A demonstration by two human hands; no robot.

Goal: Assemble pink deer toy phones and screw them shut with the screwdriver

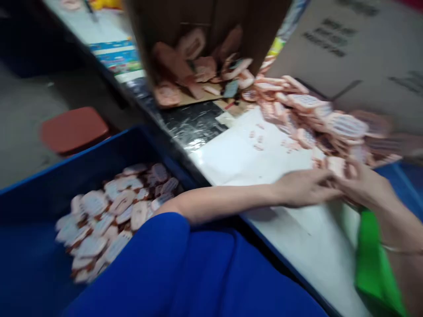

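My left hand (297,188) reaches across the white table top and meets my right hand (368,182) at the table's right side. Both hands have their fingers closed and pressed together around a small pale pink piece (337,166), blurred by motion; its exact kind does not show. Just behind them lies a heap of pink oval pieces (345,125), several with printed lines on their faces. Tiny pink bits (258,140) are scattered on the white sheet (238,149) left of the heap.
An open cardboard box (211,22) on its side holds more pink pieces. Another printed carton (363,57) stands behind the heap. At left, a blue bin (29,229) contains many oval pieces, with a red-brown stool (74,130) beyond. Something green (370,255) lies under my right forearm.
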